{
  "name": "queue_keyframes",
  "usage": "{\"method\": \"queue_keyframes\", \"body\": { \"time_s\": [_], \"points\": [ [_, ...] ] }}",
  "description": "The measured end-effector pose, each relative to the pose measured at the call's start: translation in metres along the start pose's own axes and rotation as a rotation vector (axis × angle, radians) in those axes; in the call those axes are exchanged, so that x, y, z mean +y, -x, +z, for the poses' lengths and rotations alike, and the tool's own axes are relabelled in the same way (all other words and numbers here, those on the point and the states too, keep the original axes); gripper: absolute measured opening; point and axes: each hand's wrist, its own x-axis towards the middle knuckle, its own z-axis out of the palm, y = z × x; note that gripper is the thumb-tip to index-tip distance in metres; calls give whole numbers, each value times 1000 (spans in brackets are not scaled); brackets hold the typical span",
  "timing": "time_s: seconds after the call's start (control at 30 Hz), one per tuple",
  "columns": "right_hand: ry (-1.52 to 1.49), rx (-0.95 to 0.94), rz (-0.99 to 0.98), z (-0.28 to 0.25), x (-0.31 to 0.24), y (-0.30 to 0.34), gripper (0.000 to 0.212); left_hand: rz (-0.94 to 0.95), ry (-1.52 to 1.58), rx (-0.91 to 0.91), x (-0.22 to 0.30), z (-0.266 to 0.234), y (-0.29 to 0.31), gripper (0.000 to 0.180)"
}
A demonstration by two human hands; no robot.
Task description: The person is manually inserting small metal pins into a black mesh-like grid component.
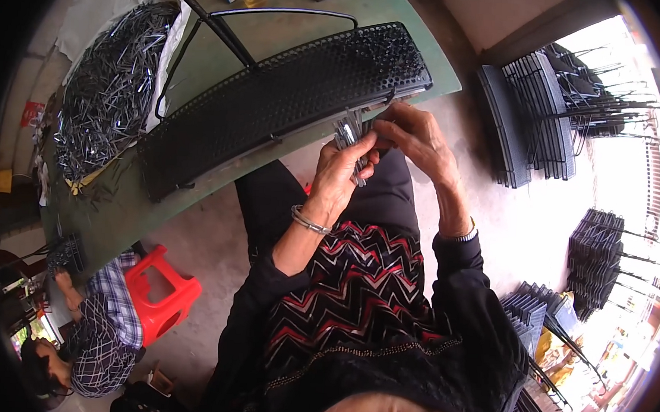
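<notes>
My left hand (335, 173) is closed around a small bundle of thin, shiny grey strips (346, 132), whose ends stick out above and below the fingers. Right beside it, the fingers of my right hand (421, 142) are bent and pinched together close to the bundle; what is between them is hidden. Just beyond both hands lies a long, slightly curved black perforated metal panel (276, 91). A black bent rod frame (220, 29) is joined to its far side. Small dark clips (276, 137) show along its near edge.
The panel rests on a green table (445, 70). At its left is a sack heaped with dark strips (112, 83). A red plastic stool (163, 294) and another person (106, 343) are at lower left. Black mesh racks (529, 116) stand stacked on the right, with more piles (594, 257) below.
</notes>
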Motion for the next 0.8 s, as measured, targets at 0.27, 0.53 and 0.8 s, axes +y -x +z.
{"method": "queue_keyframes", "body": {
  "time_s": [0.27,0.53,0.8],
  "points": [
    [130,466,-77,-3,-5,-1,11,-35,-50,83,12,6,1,25],
    [334,805,-348,-7,26,-41,5,-51,131,161,11,-16,-20,17],
    [655,663,-150,3,33,-42,4,-88,167,84,7,-6,-15,17]
  ]
}}
